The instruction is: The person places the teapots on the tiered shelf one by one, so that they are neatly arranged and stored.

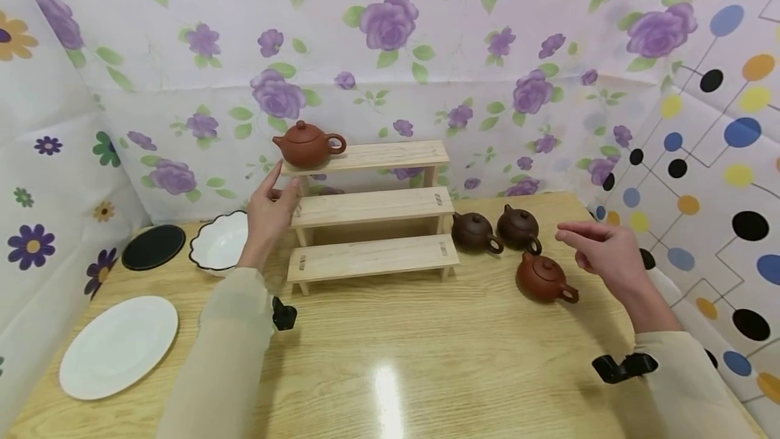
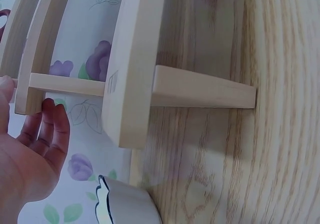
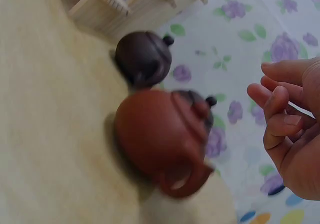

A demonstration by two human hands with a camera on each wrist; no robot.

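A red-brown teapot (image 1: 302,145) stands on the left end of the top tier of a three-tier wooden stand (image 1: 372,256), spout to the left. Just below that teapot, at the stand's left side, is my left hand (image 1: 271,211), its fingers extended upward; in the left wrist view its fingertips (image 2: 61,120) lie close to a tier's end, and touch is unclear. My right hand (image 1: 606,256) hovers with loosely bent fingers and holds nothing. Nearest it on the table is another red-brown teapot (image 1: 541,278). Two dark brown teapots (image 1: 474,232) stand between it and the stand.
Left of the stand sits a white scalloped bowl (image 1: 222,244) with a dark rim. Farther left are a black round disc (image 1: 153,247) and a white plate (image 1: 120,346). Flowered cloth (image 1: 341,39) hangs behind the table; dotted cloth (image 1: 719,202) borders its right side.
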